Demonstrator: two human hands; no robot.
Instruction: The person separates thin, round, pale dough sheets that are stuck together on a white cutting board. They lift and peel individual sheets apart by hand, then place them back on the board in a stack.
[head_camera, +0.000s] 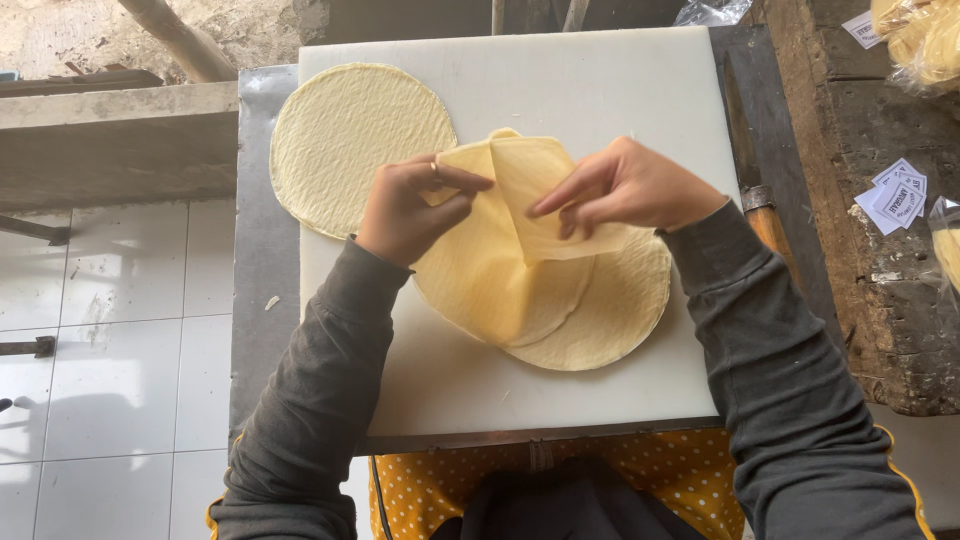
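White tiled floor (120, 330) flanks a metal table (262, 300) bearing a white cutting board (600, 90). One round wrapper (355, 140) lies apart; the left hand (405, 210) and right hand (630, 185) pinch a folded wrapper (530, 190) atop stacked wrappers (590, 320).

Matt, finely pebbled dough sheets (545, 290) lie on a smooth white plastic board (600, 85). Dull grey metal table (262, 300) beneath; rough weathered wood bench (870, 230) at right; glossy floor tiles (110, 390) lower left.
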